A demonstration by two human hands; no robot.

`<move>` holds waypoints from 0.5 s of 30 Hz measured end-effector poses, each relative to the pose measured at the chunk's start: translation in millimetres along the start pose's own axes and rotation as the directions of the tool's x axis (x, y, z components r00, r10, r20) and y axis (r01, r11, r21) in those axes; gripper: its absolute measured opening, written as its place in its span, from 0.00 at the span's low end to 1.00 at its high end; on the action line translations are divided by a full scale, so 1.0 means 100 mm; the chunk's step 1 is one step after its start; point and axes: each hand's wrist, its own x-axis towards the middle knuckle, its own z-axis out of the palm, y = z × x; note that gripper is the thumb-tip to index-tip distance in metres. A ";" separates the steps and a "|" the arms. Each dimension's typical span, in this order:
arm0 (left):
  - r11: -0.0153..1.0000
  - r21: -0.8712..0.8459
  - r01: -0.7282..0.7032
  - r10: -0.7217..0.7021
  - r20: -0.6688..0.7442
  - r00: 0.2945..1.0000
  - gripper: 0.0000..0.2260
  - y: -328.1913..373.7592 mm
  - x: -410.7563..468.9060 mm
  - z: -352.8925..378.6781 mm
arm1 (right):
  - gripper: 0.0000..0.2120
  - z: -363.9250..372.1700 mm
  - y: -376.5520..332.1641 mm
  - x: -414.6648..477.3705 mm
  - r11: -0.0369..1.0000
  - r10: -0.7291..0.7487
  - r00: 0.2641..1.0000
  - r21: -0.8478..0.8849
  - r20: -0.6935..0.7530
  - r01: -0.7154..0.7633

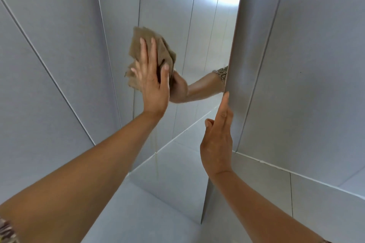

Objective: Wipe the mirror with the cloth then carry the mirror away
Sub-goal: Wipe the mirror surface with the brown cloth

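Right now the left hand (152,83) is flat and spread, palm pressing the cloth (152,45) against the mirror (197,45). Fingers are extended and slightly apart, thumb out to the right side, not curled around anything; the cloth is pinned between palm and glass rather than gripped. The cloth is tan-brown, crumpled, sticking out above the fingertips and to the left of the hand. It sits near the mirror's left edge, roughly mid-height.

The right hand (216,144) is open too, fingers straight and together, edge-on against the mirror's right edge. Fingertips touch the edge strip; the thumb lies on the glass side. Whether the fingers wrap behind the edge, cannot tell from this angle.

The mirror is a tall frameless panel standing upright on the tiled floor (138,213), leaning back toward the grey tiled wall (49,45). Its lower right corner meets the floor near the bottom centre of the view. The glass reflects the left hand with the cloth, a forearm, a patterned sleeve, floor tiles and a bright patch of light near the top.

Faint yellowish drip streaks (157,160) run down the glass below the left forearm. A patterned sleeve (6,231) shows at the lower left corner of the view.
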 end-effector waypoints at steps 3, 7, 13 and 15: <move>0.999 0.019 -0.026 0.026 -0.052 0.998 0.23 -0.15 0.06 0.04 | 0.33 0.04 0.05 -0.01 1.000 0.007 1.000 0.015 -0.008 -0.007; 0.857 -0.089 0.507 -0.512 -0.245 0.823 0.23 -0.61 -0.59 0.10 | 0.33 0.04 0.12 -0.12 1.000 -0.011 1.000 0.015 0.021 0.010; 0.380 -0.280 0.882 -0.925 -0.100 0.367 0.24 -0.74 -0.97 0.10 | 0.30 0.06 0.20 -0.21 0.999 -0.022 0.999 0.027 0.048 0.021; 0.628 -0.214 0.748 -0.778 -0.145 0.612 0.24 -0.50 -0.82 0.11 | 0.30 0.06 0.21 -0.21 0.999 -0.020 0.999 0.038 0.051 0.018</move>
